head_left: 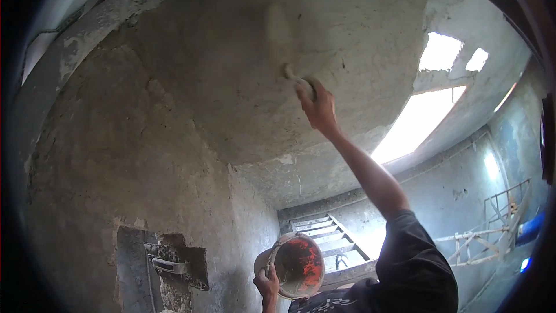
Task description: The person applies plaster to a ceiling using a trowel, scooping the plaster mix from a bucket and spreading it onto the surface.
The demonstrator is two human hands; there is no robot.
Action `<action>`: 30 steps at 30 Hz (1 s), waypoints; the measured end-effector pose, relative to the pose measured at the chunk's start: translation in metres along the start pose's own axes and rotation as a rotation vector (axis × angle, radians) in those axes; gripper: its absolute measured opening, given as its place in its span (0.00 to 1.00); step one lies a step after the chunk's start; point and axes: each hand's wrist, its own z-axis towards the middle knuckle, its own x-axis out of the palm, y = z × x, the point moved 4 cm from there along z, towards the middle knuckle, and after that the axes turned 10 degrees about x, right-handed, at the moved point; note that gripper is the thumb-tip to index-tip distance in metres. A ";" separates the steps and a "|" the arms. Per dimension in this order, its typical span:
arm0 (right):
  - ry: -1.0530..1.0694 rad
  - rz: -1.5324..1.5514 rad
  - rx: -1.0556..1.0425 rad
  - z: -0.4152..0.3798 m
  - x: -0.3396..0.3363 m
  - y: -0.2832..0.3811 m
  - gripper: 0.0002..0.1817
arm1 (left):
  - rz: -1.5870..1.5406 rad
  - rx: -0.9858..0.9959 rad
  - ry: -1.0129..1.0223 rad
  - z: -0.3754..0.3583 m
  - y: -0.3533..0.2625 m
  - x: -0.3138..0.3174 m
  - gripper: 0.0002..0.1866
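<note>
My right hand [317, 103] is raised high, its fingers wrapped round the handle of a tool [296, 79]. The tool's pale, blurred head lies against or close to the grey plastered surface [231, 69]; whether it touches cannot be told. Low in the view, my left hand [267, 283] grips the rim or handle of a round bucket [289, 266]. The bucket is tilted, its inside showing red-orange patches and grey smears.
At the lower left, a recess [136, 266] in the wall holds a light-coloured handle-like piece [169, 265]. A slatted frame [330, 235] stands behind the bucket. Metal scaffolding [475, 246] and a blue object [530, 229] are at the right. Bright openings [417, 124] pierce the upper right surface.
</note>
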 end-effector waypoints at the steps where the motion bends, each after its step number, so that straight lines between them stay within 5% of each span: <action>1: -0.111 0.215 0.273 -0.020 -0.002 -0.032 0.18 | 0.008 0.003 0.015 -0.002 0.004 0.003 0.21; 2: -0.224 0.436 0.540 -0.039 0.001 -0.059 0.16 | -0.012 0.049 -0.043 -0.002 0.008 0.006 0.21; 3: -0.229 0.435 0.547 -0.052 0.004 -0.068 0.16 | -0.033 0.093 -0.102 -0.003 0.009 0.006 0.22; 5: -0.508 0.943 0.800 -0.074 0.008 -0.094 0.16 | -0.007 0.090 -0.066 -0.002 0.002 0.001 0.21; 8: -0.475 1.210 0.906 -0.079 0.018 -0.105 0.18 | 0.041 0.079 -0.024 -0.003 0.003 0.000 0.20; 18: -0.335 1.255 0.816 -0.050 0.064 -0.043 0.17 | 0.022 0.105 -0.011 -0.003 -0.005 0.000 0.20; 23: 0.169 1.200 0.615 -0.054 0.067 -0.004 0.16 | 0.043 0.099 -0.015 0.000 0.001 0.002 0.20; 24: 0.179 1.203 0.611 -0.052 0.068 -0.004 0.16 | 0.041 0.095 -0.024 0.001 0.000 0.001 0.20; 26: -0.061 0.707 0.517 -0.043 0.057 -0.008 0.14 | 0.036 0.110 -0.040 0.000 -0.004 -0.003 0.20; 30: -0.203 0.503 0.535 -0.014 0.038 -0.013 0.15 | 0.048 0.086 -0.070 0.000 -0.008 -0.006 0.21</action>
